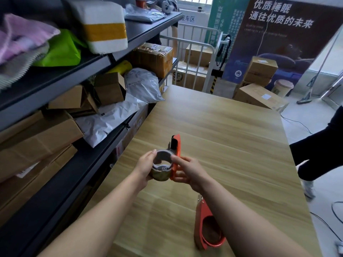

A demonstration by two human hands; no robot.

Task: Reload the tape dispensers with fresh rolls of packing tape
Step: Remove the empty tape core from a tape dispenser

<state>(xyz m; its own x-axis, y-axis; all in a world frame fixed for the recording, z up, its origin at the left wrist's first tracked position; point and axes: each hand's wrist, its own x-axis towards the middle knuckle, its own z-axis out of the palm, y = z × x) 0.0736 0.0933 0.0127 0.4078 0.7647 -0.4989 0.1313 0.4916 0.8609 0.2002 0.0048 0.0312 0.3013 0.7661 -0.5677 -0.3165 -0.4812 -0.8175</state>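
Both hands meet above the light wooden table [232, 145]; the left hand [146, 166] curls round a clear, grey-cored packing tape roll [161, 166]; the right hand [189, 171] grips the red plastic tape dispenser [176, 151] touching it; a second red dispenser [207, 227] lies nearer on the table.

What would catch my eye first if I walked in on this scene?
Two bare hands at the centre: the left hand grips a tape roll against an orange dispenser held by the right hand. A second orange dispenser lies on the wooden table, nearer the person, partly under the right forearm. At left, shelves are crammed with parcels.
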